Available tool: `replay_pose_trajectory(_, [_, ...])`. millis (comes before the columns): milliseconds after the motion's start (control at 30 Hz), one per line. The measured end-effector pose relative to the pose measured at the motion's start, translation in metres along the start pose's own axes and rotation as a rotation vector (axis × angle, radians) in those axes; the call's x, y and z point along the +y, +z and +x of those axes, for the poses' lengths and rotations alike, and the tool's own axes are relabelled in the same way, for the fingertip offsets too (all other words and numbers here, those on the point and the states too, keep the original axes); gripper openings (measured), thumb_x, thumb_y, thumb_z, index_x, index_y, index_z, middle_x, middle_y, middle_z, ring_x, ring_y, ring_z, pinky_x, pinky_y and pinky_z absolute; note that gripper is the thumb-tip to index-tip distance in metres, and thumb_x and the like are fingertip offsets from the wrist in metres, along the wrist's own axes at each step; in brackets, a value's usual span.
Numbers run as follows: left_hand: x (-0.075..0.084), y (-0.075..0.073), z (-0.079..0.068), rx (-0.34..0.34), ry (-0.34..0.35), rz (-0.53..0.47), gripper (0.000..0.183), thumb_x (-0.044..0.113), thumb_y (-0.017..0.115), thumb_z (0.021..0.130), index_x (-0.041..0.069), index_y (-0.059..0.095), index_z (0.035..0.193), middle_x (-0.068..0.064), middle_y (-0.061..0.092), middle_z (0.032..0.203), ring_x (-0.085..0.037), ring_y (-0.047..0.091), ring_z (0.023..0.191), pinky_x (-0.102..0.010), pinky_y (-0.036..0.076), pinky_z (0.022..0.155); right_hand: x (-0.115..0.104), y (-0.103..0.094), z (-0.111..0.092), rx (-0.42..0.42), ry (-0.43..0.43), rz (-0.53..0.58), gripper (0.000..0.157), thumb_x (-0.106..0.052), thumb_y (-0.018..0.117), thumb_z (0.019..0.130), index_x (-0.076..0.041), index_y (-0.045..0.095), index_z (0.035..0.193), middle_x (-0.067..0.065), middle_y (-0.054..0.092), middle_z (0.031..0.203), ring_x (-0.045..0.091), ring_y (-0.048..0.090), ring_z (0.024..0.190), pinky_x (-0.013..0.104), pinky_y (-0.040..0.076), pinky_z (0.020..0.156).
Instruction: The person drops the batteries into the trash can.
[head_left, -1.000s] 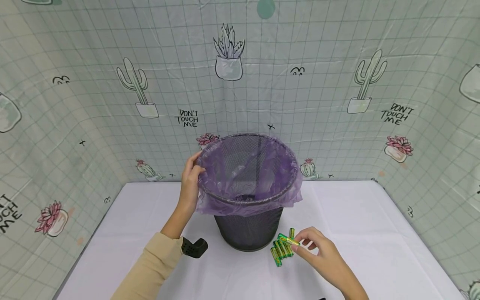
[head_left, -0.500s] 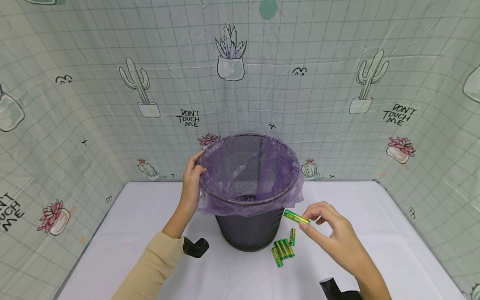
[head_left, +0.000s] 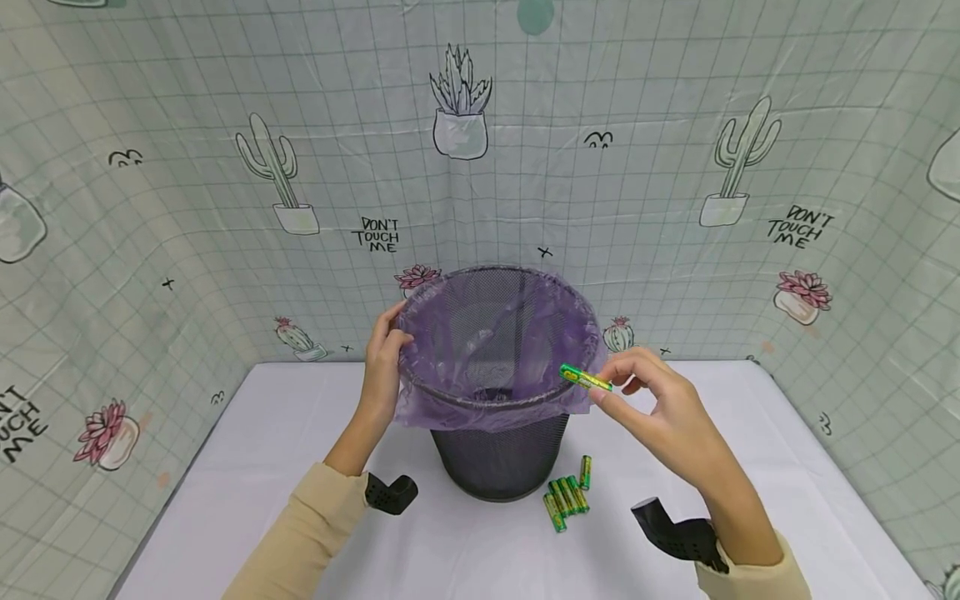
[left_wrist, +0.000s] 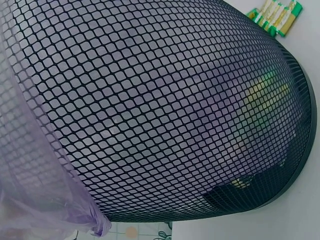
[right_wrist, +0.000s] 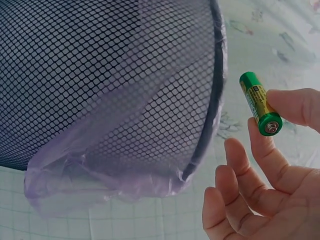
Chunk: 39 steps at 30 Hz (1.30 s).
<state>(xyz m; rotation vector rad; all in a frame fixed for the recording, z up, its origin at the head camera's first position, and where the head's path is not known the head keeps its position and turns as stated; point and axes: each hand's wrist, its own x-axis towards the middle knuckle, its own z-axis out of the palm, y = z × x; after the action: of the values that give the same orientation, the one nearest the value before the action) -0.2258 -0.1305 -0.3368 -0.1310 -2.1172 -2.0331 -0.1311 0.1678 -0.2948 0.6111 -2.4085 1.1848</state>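
The bin (head_left: 498, 467) stands upright on the bench (head_left: 750, 467), its black mesh wall lined with a purple liner (head_left: 487, 417) that folds outward over the rim. The left hand (head_left: 384, 367) grips the rim at the left side, liner included, with the thumb at the top edge. The right hand (head_left: 660, 408) pinches one green and yellow battery (head_left: 585, 377) between thumb and index finger; the remaining fingers are partly bent and spread apart. In the head view, the battery overlaps the right part of the rim, slightly tilted; in the right wrist view, it appears beside the rim, clear of it, with the silver terminal exposed. Other batteries (head_left: 567, 497) lie near the base, to its right: most side by side, one just beyond them. Blurred green and yellow shapes show low behind the mesh.
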Motion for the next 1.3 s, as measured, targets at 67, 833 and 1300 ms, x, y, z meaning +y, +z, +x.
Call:
replay_pose_trajectory(67, [0.001, 0.0, 0.0, 0.001, -0.001, -0.008, 0.054, 0.015, 0.037, 0.087, 0.012, 0.036, 0.141, -0.004, 0.027, 0.151, -0.02, 0.031, 0.133, -0.042, 0.025, 0.107, 0.0, 0.002, 0.005, -0.011, 0.011, -0.015, 0.01, -0.009, 0.065, 0.084, -0.015, 0.062, 0.091, -0.006, 0.057, 0.097, 0.004, 0.047, 0.088, 0.018, 0.039, 0.078])
replay_pose_trajectory(833, [0.001, -0.002, 0.0, 0.008, -0.001, 0.032, 0.054, 0.017, 0.037, 0.088, 0.014, 0.036, 0.142, -0.003, 0.023, 0.153, -0.018, 0.019, 0.141, -0.044, 0.019, 0.112, -0.002, 0.018, 0.032, -0.044, -0.008, -0.075, 0.006, -0.013, 0.068, 0.082, -0.012, 0.065, 0.088, -0.003, 0.057, 0.091, 0.01, 0.046, 0.084, 0.022, 0.041, 0.073])
replay_pose_trajectory(1300, [0.0, -0.002, 0.0, 0.0, -0.008, 0.009, 0.054, 0.016, 0.037, 0.088, 0.013, 0.036, 0.142, -0.003, 0.024, 0.153, -0.019, 0.021, 0.14, -0.044, 0.021, 0.111, 0.001, 0.019, 0.03, -0.056, 0.012, -0.1, 0.011, -0.017, 0.072, 0.08, -0.013, 0.066, 0.088, -0.004, 0.055, 0.09, 0.012, 0.044, 0.083, 0.02, 0.037, 0.072])
